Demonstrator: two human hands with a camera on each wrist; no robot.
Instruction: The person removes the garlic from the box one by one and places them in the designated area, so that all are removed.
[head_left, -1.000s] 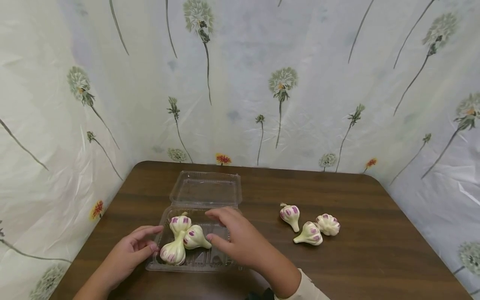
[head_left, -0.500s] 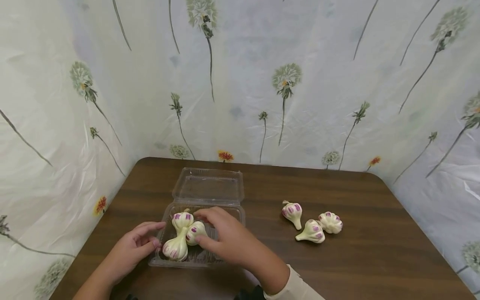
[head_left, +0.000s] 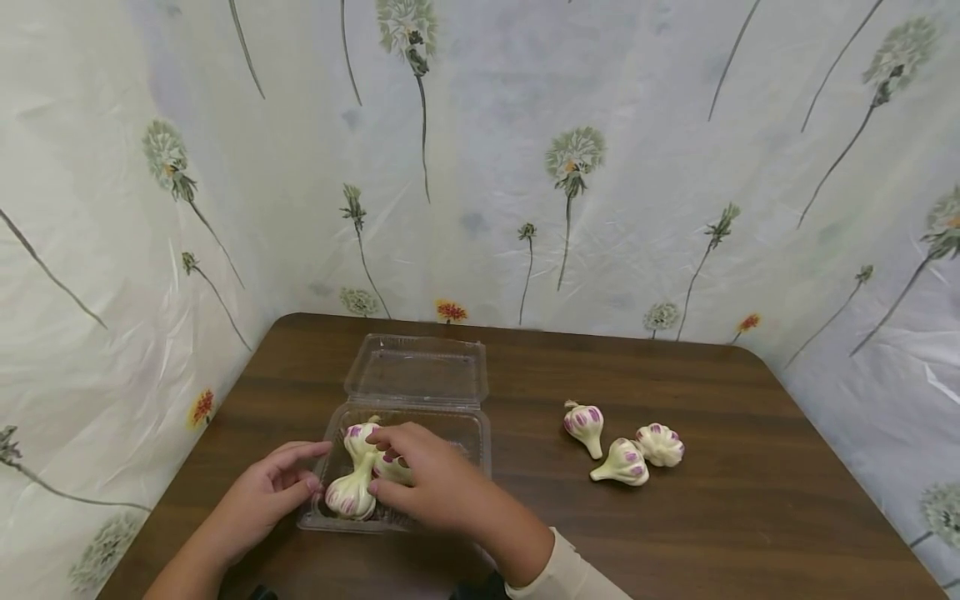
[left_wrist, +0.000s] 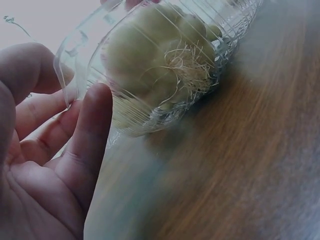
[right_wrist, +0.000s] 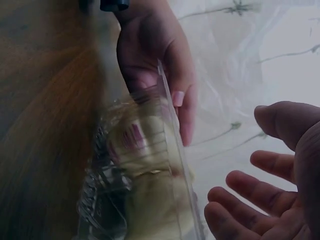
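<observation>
A clear plastic clamshell container (head_left: 486, 454) lies on the table with three purple-streaked garlic bulbs inside. One bulb (head_left: 360, 437) is at the back left and another (head_left: 350, 497) at the front left. My right hand (head_left: 438, 483) partly covers the third bulb (head_left: 393, 470). Its fingers are spread and relaxed above the bulbs; in the right wrist view the hand (right_wrist: 270, 195) appears apart from the container, with nothing in it. My left hand (head_left: 262, 492) holds the container's left rim between thumb and fingers; in the left wrist view the thumb (left_wrist: 92, 125) lies by the wall.
The container's lid (head_left: 420, 371) is folded back behind it. To the right, three more garlic bulbs lie on the brown table: one (head_left: 585, 427) behind, one (head_left: 624, 463) in front, one (head_left: 660, 445) farther right. A floral sheet (head_left: 480, 167) hangs behind the table.
My right hand has moved left over the garlic in the container and now hides part of the right-hand bulb. The left hand stays at the rim. The head view has shifted slightly.
</observation>
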